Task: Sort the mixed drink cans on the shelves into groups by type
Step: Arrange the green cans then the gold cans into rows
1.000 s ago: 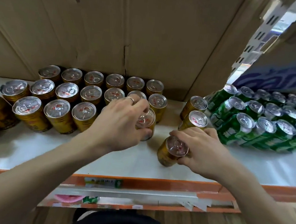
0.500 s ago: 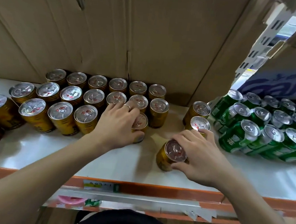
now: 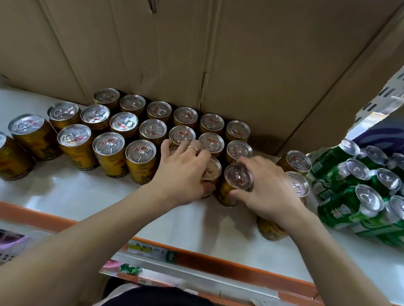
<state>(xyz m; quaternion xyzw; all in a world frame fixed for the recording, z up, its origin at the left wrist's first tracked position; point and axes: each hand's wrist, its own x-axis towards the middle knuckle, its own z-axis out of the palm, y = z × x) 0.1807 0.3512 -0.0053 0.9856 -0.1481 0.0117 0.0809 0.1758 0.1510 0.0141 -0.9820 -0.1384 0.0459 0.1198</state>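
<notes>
At the centre of the frame, the left hand [image 3: 181, 173] wraps a gold can [image 3: 211, 172] at the right end of the front row, its fingers curled over the lid and thumb against the side. Just right of it, touching or nearly so, the right hand [image 3: 266, 187] grips another gold can [image 3: 236, 181] by its rim with curled fingers. The block of gold cans [image 3: 113, 139] fills the white shelf [image 3: 93, 199] from the left to the centre. Green cans [image 3: 369, 193] lean together at the right, against the cardboard backing [image 3: 254, 59].
</notes>
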